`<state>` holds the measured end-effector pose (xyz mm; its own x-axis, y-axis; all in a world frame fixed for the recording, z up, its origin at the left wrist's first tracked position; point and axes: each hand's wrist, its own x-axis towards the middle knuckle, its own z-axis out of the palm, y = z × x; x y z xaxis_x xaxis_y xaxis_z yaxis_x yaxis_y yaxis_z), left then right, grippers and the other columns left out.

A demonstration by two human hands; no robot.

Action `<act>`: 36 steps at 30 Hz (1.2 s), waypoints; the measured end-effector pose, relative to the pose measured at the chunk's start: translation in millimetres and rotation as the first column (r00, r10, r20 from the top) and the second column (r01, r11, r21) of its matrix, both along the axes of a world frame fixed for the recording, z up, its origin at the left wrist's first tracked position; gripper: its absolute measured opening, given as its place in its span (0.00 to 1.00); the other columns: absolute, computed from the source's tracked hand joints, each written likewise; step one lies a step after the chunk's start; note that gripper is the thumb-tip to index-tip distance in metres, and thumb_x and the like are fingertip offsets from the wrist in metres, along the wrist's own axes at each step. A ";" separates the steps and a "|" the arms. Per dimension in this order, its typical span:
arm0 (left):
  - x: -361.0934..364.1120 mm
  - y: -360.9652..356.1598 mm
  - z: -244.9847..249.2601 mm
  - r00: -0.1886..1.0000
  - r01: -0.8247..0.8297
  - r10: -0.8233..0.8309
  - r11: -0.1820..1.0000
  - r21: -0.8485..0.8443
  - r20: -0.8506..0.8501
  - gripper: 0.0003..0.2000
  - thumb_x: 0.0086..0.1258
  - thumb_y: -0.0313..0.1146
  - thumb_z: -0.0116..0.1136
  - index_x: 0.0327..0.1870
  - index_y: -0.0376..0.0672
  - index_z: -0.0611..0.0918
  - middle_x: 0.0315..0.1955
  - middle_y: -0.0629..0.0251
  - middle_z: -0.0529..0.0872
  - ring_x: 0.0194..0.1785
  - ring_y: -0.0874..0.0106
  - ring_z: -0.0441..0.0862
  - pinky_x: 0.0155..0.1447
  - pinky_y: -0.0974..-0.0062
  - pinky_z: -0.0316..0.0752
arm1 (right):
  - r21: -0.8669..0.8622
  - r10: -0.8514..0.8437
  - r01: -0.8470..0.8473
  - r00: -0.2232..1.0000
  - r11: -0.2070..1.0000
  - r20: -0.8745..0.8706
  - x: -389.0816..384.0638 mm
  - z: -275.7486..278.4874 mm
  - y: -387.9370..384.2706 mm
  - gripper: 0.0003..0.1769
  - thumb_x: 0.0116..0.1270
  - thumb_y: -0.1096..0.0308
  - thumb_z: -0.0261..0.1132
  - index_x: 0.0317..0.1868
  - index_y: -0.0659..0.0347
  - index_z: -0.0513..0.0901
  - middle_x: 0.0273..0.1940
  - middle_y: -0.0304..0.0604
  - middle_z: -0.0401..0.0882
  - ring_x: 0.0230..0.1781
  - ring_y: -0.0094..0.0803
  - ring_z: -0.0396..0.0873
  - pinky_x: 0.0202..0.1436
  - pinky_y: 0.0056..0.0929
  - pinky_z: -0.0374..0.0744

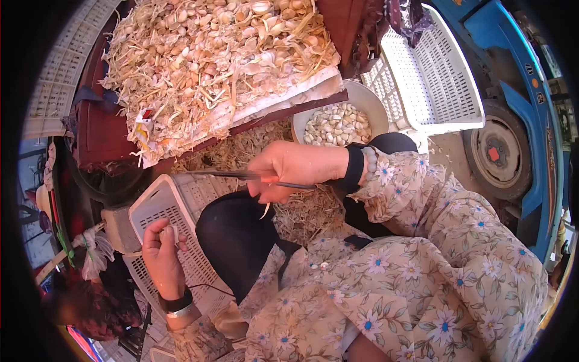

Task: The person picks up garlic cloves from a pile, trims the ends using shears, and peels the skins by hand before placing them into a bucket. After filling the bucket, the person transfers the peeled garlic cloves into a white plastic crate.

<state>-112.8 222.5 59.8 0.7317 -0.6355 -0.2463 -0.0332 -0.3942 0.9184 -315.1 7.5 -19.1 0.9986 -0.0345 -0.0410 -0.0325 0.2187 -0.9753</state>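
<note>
My right hand (289, 169) is closed around a thin, dark, long tool (217, 174), held roughly level over my lap. Blur hides what kind of tool it is. A pale strip of peel (265, 210) hangs below those fingers. Lower left, my left hand (163, 256) pinches a garlic clove (175, 234) between curled fingers, above a white slotted plastic basket (158, 205). Loose garlic cloves and dry husks (211, 60) are heaped on the table ahead. Peeled-looking cloves (338, 125) lie in a round metal bowl (381, 114) beyond my right hand.
The dark red table edge (99, 136) stands close in front. A large white crate (443, 72) is at the upper right, beside a blue vehicle (525, 120) with a wheel (496, 151). Husks litter the ground (307, 211) between my knees.
</note>
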 end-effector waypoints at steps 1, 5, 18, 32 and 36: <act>24.4 17.1 -5.7 0.993 0.022 -0.034 0.994 0.102 0.114 0.04 0.66 0.25 0.49 0.39 0.37 0.74 0.30 0.67 0.77 0.27 0.79 0.74 0.30 0.84 0.70 | -0.045 0.006 -0.004 1.000 0.999 0.030 0.1 -8.0 0.0 0.08 0.56 0.72 0.65 0.34 0.65 0.76 0.24 0.36 0.77 0.25 0.21 0.76 0.25 0.22 0.73; 126.9 94.8 -42.7 0.643 -0.032 -0.607 0.588 0.808 0.467 0.09 0.54 0.26 0.59 0.33 0.30 0.80 0.31 0.61 0.83 0.38 0.69 0.79 0.44 0.73 0.73 | -0.399 0.205 -0.175 0.978 0.900 0.034 -0.2 -9.1 10.9 0.10 0.52 0.70 0.66 0.27 0.66 0.73 0.29 0.43 0.81 0.25 0.31 0.76 0.28 0.29 0.71; 89.8 -227.0 -73.9 0.471 0.390 -0.556 0.827 0.404 0.684 0.10 0.59 0.23 0.56 0.42 0.35 0.80 0.34 0.59 0.81 0.34 0.69 0.80 0.40 0.74 0.75 | -0.290 -0.071 0.128 0.977 0.948 0.202 6.7 -26.9 -7.4 0.14 0.54 0.63 0.67 0.26 0.65 0.74 0.21 0.45 0.75 0.20 0.33 0.72 0.25 0.31 0.68; 75.0 -197.7 -55.9 0.875 0.356 -0.345 0.934 0.032 0.341 0.07 0.65 0.28 0.48 0.42 0.39 0.75 0.26 0.67 0.79 0.21 0.82 0.72 0.24 0.86 0.67 | -0.188 -0.238 0.249 0.968 0.950 0.081 5.4 -18.3 -22.2 0.15 0.54 0.57 0.68 0.30 0.62 0.79 0.21 0.38 0.77 0.21 0.25 0.73 0.25 0.26 0.70; 56.6 -189.2 -47.0 0.953 0.294 -0.276 0.943 -0.158 0.123 0.08 0.66 0.31 0.47 0.43 0.39 0.74 0.22 0.70 0.74 0.20 0.80 0.70 0.23 0.86 0.66 | 0.030 -0.402 0.401 0.913 0.915 0.067 15.1 -32.9 -23.3 0.14 0.56 0.58 0.67 0.30 0.61 0.79 0.22 0.34 0.78 0.18 0.18 0.71 0.20 0.19 0.68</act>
